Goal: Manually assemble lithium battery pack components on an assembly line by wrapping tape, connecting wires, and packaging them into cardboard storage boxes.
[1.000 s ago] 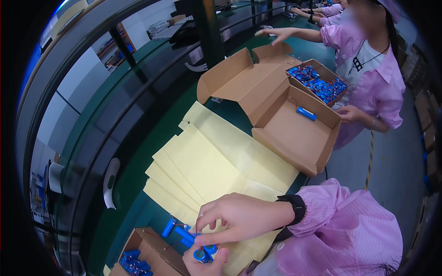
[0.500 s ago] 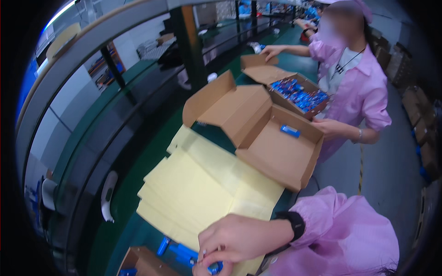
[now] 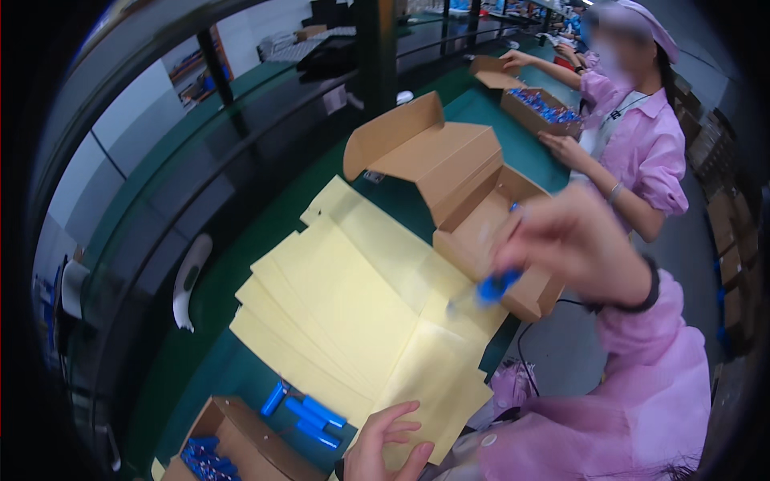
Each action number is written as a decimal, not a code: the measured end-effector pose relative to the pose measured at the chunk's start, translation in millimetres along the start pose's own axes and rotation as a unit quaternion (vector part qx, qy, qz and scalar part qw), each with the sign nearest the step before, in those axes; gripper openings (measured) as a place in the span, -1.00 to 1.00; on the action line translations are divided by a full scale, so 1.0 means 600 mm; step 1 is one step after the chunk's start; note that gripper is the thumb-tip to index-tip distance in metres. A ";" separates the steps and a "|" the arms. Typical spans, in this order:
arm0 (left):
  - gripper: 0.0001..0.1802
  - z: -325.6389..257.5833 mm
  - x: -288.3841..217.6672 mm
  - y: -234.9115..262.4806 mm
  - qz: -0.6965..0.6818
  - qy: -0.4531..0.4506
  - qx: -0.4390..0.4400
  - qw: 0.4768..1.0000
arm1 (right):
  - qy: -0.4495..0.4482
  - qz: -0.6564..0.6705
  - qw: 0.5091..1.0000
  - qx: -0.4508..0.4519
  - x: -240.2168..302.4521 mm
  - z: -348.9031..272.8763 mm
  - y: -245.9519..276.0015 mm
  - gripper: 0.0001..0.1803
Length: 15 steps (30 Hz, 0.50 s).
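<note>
My right hand (image 3: 561, 240), blurred by motion, is raised over the near side of an open cardboard box (image 3: 461, 236). Its fingers pinch a blue battery (image 3: 497, 286), smeared but seemingly cylindrical. Part of another blue item shows inside that box behind the hand; my hand hides much of the interior. At the bottom, my left hand (image 3: 385, 443) is open above the yellow sheets (image 3: 329, 297), thumb and fingers apart and holding nothing. Left of it, several loose blue batteries (image 3: 309, 417) lie on the green table. A lower cardboard box (image 3: 241, 433) holds more blue batteries (image 3: 207, 461).
Across the table a co-worker in pink (image 3: 642, 152) has both hands at a carton (image 3: 533, 116) full of blue and red pieces. A dark post (image 3: 377, 64) and rail stand at the left. A white curved piece (image 3: 190, 280) lies beyond the sheets.
My right hand has risen from near the loose batteries to the open box, carrying a blue battery. My left hand now shows with its fingers spread. The co-worker's carton has moved farther off.
</note>
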<state>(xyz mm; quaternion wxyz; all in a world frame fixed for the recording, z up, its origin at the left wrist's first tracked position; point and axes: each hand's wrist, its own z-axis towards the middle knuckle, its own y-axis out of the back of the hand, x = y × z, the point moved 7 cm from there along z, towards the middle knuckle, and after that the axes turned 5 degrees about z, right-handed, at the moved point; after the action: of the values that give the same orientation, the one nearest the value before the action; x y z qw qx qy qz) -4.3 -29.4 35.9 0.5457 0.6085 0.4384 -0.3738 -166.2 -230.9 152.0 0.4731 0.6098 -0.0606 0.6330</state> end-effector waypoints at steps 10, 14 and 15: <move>-0.57 0.001 0.000 0.002 0.051 -0.002 0.002 0.999 | -0.227 -0.009 0.973 -0.031 -0.243 0.035 0.035 -0.69; -0.58 0.001 0.003 0.001 0.069 -0.038 -0.014 0.997 | -0.273 0.011 0.962 -0.009 -0.274 0.048 0.013 -0.70; -0.58 0.001 0.000 0.002 0.078 -0.069 -0.026 0.994 | -0.274 0.026 0.961 -0.015 -0.280 0.050 0.011 -0.71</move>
<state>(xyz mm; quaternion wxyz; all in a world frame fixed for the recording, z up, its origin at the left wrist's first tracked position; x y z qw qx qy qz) -3.3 -30.0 36.5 0.6177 0.5990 0.3610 -0.3596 -181.2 -342.0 23.4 0.4304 0.7511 -0.2134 0.4529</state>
